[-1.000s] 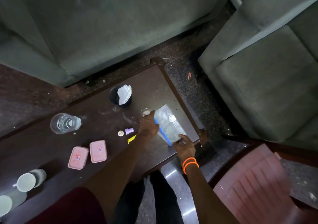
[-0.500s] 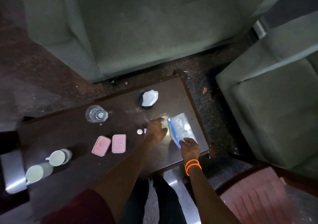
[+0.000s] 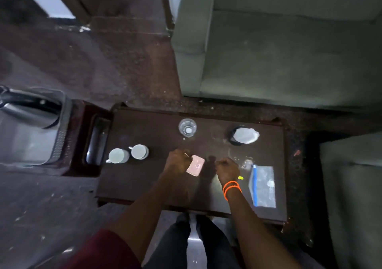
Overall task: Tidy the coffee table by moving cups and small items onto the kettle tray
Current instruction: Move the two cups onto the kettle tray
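The left hand [image 3: 177, 162] gripped a flat pink rectangular plastic box [image 3: 195, 166] above the dark wooden coffee table [image 3: 144, 184]. The right hand [image 3: 227, 168] was curled; its contents could not be told.

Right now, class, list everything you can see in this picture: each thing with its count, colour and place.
coffee table: one, dark brown, centre
mugs: two, pale, table's left part
glass: one, clear, far edge
dark cup: one, white tissue inside, far right
pink box: one, at left hand
zip bag: one, clear, blue strip, right
tray: one, grey, left of table
sofa: grey-green, beyond table
left hand: on pink box
right hand: fingers curled; orange bands
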